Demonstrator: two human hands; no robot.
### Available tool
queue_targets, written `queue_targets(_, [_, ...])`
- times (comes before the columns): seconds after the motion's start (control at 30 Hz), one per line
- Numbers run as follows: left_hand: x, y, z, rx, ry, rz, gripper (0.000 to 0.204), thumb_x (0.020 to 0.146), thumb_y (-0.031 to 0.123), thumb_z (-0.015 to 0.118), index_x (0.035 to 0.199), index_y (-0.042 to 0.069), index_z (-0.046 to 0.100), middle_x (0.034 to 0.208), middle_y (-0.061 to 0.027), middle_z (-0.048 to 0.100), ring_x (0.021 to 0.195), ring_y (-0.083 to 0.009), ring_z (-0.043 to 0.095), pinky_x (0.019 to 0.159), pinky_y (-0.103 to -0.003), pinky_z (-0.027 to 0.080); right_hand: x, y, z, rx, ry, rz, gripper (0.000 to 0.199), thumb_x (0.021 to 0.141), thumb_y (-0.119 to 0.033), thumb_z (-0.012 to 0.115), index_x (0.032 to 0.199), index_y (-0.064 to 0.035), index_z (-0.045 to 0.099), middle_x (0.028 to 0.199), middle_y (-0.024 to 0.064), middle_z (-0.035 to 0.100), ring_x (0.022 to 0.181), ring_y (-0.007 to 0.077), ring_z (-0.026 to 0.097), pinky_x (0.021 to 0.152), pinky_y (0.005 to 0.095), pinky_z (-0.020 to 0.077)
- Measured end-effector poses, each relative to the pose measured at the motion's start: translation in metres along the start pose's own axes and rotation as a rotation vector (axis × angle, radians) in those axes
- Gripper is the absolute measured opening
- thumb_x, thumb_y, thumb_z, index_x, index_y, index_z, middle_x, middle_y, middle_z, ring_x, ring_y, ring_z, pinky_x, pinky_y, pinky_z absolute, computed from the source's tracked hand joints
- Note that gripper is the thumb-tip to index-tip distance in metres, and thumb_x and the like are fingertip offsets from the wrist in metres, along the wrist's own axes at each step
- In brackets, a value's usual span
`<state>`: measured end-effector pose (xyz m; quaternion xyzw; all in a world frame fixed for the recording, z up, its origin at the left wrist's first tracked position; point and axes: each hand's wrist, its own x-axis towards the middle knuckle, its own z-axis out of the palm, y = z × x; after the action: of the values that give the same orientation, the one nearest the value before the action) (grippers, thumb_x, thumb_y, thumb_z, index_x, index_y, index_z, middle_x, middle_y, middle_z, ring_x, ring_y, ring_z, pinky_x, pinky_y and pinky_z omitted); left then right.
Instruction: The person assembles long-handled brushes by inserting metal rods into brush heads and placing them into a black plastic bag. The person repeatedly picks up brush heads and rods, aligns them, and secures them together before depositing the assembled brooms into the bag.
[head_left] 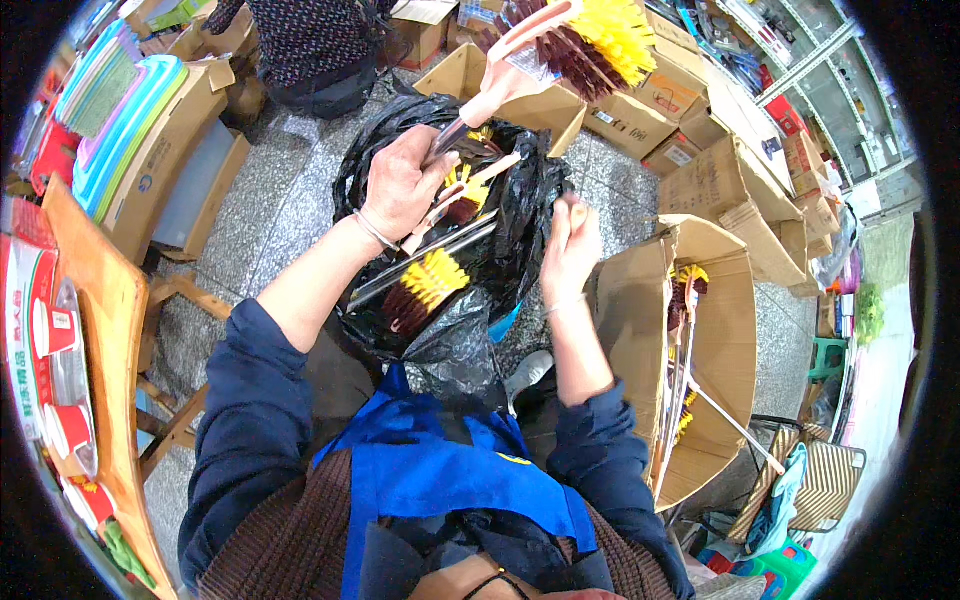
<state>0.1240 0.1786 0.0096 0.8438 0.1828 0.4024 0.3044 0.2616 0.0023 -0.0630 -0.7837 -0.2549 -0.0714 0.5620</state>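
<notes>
My left hand (pixel 405 182) is closed round the handle of a scrubbing brush (pixel 515 70) and holds it up above the bag. The brush has a pinkish head with dark brown and yellow bristles. Below it, a black plastic bag (pixel 470 352) stands in front of me with its mouth spread wide. Inside lie several more brushes (pixel 432 285) with yellow and brown bristles, along with shiny metal handles. On the bag's right side, my right hand (pixel 572 245) is closed and pinches the rim of the black plastic.
A tall cardboard box (pixel 735 350) holding long-handled brushes stands to my right. Cartons (pixel 735 195) line the far right. At left are a wooden stool (pixel 105 290) and stacked colourful plastic goods (pixel 130 115). Another person (pixel 310 50) sits at the far side.
</notes>
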Motion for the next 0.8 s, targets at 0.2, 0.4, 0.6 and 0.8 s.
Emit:
queue_targets(0.2, [-0.006,0.000,0.002,-0.004,-0.090,-0.018,0.016,0.079,0.013,0.064,0.088,0.002,0.057,0.078,-0.0171,0.057,0.073,-0.0356,0.059,0.064,-0.040,0.047,0.054,0.038,0.041,-0.245,-0.308,0.078,0.075,0.069,-0.034,0.078,0.122,0.0059,0.042,0.109,0.0266,0.058,0.105,0.0396,0.056,0.092,0.0402,0.0443])
queue_targets(0.4, [-0.005,-0.004,-0.005,-0.002,-0.078,-0.043,0.019,0.079,0.015,0.064,0.090,0.001,0.058,0.079,-0.0181,0.057,0.073,-0.0354,0.059,0.064,-0.040,0.046,0.096,0.069,0.058,-0.598,-0.374,-0.054,0.027,0.074,-0.016,0.060,0.091,0.0044,0.060,0.081,0.0237,0.064,0.070,0.0386,0.064,0.066,0.0443,0.0521])
queue_targets(0.6, [-0.003,-0.010,-0.010,-0.003,-0.038,-0.045,0.021,0.081,0.019,0.062,0.089,0.001,0.059,0.079,-0.0188,0.059,0.075,-0.0357,0.060,0.065,-0.040,0.047,0.139,0.009,0.005,0.845,-0.096,0.386,0.023,0.077,-0.008,0.059,0.098,-0.0007,0.052,0.082,0.0095,0.058,0.067,0.0220,0.061,0.055,0.0344,0.0509])
queue_targets(0.8, [-0.008,-0.013,-0.018,-0.045,0.114,0.013,0.024,0.081,0.015,0.066,0.074,-0.001,0.049,0.062,-0.0125,0.043,0.053,-0.0208,0.042,0.051,-0.034,0.038,0.139,-0.086,-0.083,0.966,-0.176,0.098,0.025,0.081,-0.003,0.058,0.105,-0.0036,0.053,0.096,0.0089,0.062,0.084,0.0222,0.062,0.078,0.0355,0.0525])
